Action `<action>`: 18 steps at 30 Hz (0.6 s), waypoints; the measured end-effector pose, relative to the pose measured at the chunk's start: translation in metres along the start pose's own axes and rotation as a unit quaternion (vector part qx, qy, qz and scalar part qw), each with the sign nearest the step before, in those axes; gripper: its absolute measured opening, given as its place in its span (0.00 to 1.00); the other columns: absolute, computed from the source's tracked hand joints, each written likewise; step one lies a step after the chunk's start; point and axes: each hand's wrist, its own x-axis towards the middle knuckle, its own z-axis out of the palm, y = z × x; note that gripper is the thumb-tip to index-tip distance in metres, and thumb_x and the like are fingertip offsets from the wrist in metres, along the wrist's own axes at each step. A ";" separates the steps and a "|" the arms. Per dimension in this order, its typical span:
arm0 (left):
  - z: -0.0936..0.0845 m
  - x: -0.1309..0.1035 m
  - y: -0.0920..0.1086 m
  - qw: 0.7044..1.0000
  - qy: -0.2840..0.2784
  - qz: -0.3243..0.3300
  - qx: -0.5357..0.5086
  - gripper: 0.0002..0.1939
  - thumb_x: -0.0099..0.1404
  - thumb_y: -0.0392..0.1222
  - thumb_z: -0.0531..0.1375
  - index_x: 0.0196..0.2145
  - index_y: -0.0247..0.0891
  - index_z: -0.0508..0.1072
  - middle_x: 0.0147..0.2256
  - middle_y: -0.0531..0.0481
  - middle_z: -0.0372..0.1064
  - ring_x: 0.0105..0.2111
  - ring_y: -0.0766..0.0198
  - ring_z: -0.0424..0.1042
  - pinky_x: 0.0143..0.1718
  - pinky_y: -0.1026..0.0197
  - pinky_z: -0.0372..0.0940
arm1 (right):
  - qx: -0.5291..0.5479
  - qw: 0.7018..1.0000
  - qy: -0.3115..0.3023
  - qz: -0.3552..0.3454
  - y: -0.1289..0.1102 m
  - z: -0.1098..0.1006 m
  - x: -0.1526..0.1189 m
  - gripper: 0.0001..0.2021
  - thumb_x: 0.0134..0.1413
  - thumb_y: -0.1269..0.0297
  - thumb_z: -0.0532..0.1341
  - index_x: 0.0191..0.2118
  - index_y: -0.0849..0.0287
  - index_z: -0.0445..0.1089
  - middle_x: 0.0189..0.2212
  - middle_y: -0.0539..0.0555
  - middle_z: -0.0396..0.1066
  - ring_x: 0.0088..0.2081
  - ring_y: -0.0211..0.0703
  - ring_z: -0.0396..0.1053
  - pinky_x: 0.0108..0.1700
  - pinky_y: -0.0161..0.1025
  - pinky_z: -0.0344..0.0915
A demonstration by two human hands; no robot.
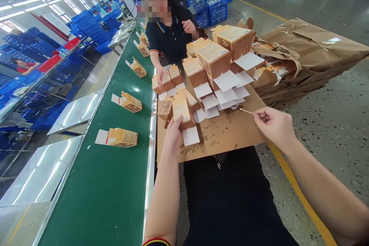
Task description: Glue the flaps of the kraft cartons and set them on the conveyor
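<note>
A small brown box point(181, 108) is gripped by the left hand point(172, 135) near the front of the cardboard sheet point(230, 132), its white flap point(190, 136) left hanging open towards the wearer. The thumb and fingers are closed around the box's near end; whether its weight is borne by the hand alone or partly by the things beneath cannot be told.

A thin cotton swab point(246, 111) is pinched between the thumb and fingertips of the right hand point(272, 126), with the other fingers curled in. The tip is held apart from the box, near a small clear item point(234, 106) beside the stacked boxes point(211, 55).

The step in hand is judged to be work on the held box with the swab. For contact between them, the box would need to be kept steady and the swab brought across lightly, clear of the neighbouring white flaps.

Another box is touched by a co-worker's hand point(161, 77); more boxes are spaced along the green belt point(100, 192).
</note>
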 end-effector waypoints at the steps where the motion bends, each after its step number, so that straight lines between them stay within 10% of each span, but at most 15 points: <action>1: -0.006 -0.014 -0.008 1.000 -0.004 -0.014 -0.006 0.25 0.64 0.53 0.77 0.56 0.43 0.85 0.63 0.40 0.83 0.67 0.39 0.79 0.67 0.41 0.75 | -0.016 1.000 -0.009 -0.013 0.002 0.003 0.014 0.14 0.65 0.48 0.68 0.33 0.51 0.78 0.26 0.56 0.80 0.28 0.51 0.78 0.36 0.48 0.78; 10: -0.037 -0.106 -0.037 0.996 -0.043 -0.063 -0.042 0.36 0.55 0.56 0.82 0.58 0.41 0.84 0.61 0.36 0.84 0.63 0.35 0.82 0.62 0.38 0.78 | -0.116 0.985 -0.108 -0.073 0.015 0.036 0.076 0.13 0.54 0.70 0.69 0.24 0.49 0.68 0.23 0.55 0.76 0.27 0.52 0.72 0.33 0.47 0.69; 18: -0.051 -0.112 -0.053 0.999 -0.001 0.031 -0.038 0.42 0.53 0.51 0.85 0.63 0.46 0.78 0.62 0.37 0.82 0.63 0.39 0.82 0.64 0.39 0.78 | -0.168 0.976 -0.132 -0.040 0.000 0.027 0.081 0.09 0.57 0.72 0.68 0.29 0.53 0.72 0.27 0.57 0.79 0.30 0.49 0.75 0.38 0.45 0.69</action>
